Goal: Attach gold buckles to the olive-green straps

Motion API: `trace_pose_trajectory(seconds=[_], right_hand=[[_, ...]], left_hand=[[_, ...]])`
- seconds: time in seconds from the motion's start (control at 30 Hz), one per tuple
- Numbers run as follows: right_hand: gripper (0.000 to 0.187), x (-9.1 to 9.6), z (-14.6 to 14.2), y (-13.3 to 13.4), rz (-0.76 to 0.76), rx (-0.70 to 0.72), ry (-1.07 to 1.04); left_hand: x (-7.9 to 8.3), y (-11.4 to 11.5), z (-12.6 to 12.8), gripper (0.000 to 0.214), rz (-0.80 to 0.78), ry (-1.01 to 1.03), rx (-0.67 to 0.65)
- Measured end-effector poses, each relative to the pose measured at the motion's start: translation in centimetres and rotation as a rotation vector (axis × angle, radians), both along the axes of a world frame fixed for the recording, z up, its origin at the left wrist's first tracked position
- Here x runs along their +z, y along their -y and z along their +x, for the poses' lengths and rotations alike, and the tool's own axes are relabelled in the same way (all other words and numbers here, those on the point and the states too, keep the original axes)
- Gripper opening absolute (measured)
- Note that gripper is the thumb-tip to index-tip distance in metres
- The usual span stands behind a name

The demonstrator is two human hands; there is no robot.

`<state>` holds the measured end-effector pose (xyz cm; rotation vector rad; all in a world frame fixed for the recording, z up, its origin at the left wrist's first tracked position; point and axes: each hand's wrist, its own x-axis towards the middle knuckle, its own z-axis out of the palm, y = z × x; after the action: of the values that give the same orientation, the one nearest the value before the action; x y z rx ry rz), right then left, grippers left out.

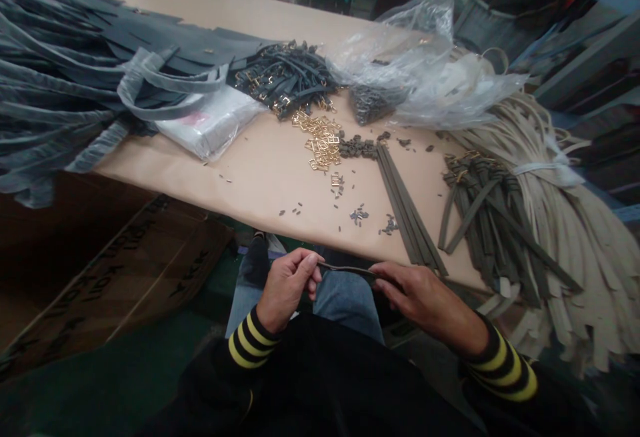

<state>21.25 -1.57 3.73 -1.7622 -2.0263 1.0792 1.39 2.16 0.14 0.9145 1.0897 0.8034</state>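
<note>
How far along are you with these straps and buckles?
Done: a heap of dark straps with gold buckles already on them lies at the far side. In hand: one dark strap, held between the left hand and the right hand. Left: loose gold buckles and a row of olive straps without buckles still lie apart.

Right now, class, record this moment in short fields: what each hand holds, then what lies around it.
Left hand: pinches a narrow dark strap
Right hand: grips the same strap's other end
Surface: tan work table
On surface: gold metal buckles; bundled olive straps; plastic bags
Right of hands: cream straps
Lower left: cardboard box
</note>
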Motion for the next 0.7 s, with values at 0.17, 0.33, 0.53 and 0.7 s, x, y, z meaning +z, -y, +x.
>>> trace_pose_trajectory(seconds=[0.17, 0.33, 0.53, 0.7], right_hand=[[0.023, -0.9, -1.4, 0.0, -0.104, 0.024, -0.173], [0.017, -2.7, -3.1, -0.8, -0.272, -0.117, -0.531], [0.025, -3.5, -3.4, -1.8, -0.406, -0.207, -0.769], [0.033, -3.2, -2.8, -3.4, -0.439, -0.12, -1.02]], left_hand=[[-0.5, 0.2, 0.3, 0.016, 0.078, -0.088, -0.119], [-0.6, -0.1, 0.3, 0.016, 0.075, -0.092, -0.116], [-0.6, -0.9, 0.8, 0.024, -0.024, 0.044, -0.05], [-0.4, -2.0, 2.0, 0.03, -0.314, 0.325, -0.159]])
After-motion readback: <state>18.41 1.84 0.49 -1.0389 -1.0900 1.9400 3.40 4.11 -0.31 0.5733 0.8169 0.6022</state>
